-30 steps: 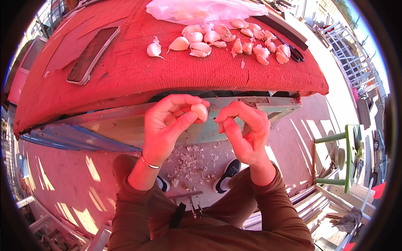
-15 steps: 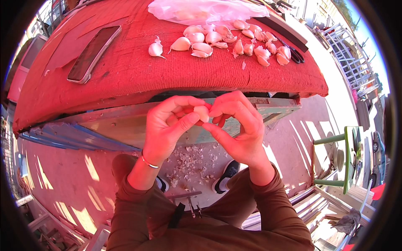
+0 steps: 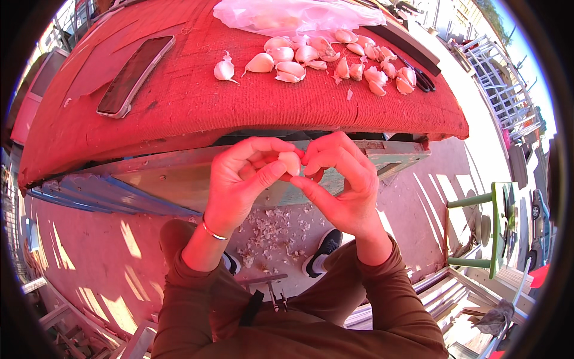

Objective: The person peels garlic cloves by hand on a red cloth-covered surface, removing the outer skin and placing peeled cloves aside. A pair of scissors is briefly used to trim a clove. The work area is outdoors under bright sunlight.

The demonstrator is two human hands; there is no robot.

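Note:
My left hand and my right hand meet in front of the table's edge, both pinching one pale garlic clove between thumbs and fingertips. The left thumb lies under the clove; the right fingers curl over its right side. Several more garlic cloves lie scattered on the red cloth covering the table, beyond my hands. A single clove sits a little apart to the left of that group.
A phone lies face up on the cloth at the left. A clear plastic bag and black scissors sit at the far side. Garlic skins litter the ground between my shoes. A green stool stands right.
My right hand has moved left to join the left hand on the clove; a second ago the two hands were slightly apart.

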